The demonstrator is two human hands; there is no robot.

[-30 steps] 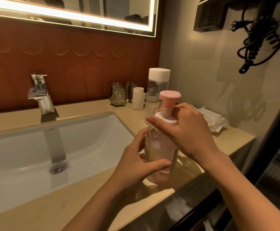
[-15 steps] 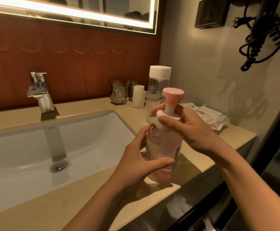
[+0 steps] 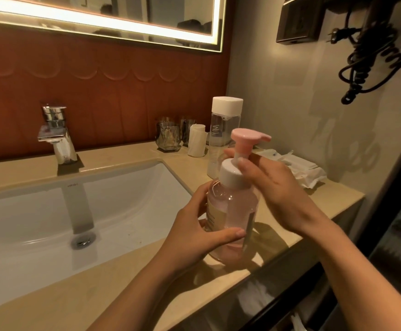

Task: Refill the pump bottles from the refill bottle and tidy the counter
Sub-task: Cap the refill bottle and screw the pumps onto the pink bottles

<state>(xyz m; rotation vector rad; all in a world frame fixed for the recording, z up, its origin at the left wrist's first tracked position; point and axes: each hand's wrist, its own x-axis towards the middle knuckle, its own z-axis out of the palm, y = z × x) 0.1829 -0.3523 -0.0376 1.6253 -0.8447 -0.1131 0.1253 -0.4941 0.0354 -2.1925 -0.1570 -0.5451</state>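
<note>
Left hand (image 3: 189, 232), right hand (image 3: 275, 189) apparently round bottle (image 3: 232, 206)

The left hand (image 3: 194, 235) has its fingers out of sight behind the pump bottle (image 3: 232, 211), whose label print is too small to read. The right hand (image 3: 273, 187) covers the collar's far side and part of the clear bottle (image 3: 225, 120). The mirror (image 3: 123, 10) and the sink (image 3: 39, 223) are cut off by the edges.

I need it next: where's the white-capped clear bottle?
Head view: the white-capped bottle stands right of the sink, on the counter, behind the pink pump bottle.
</note>
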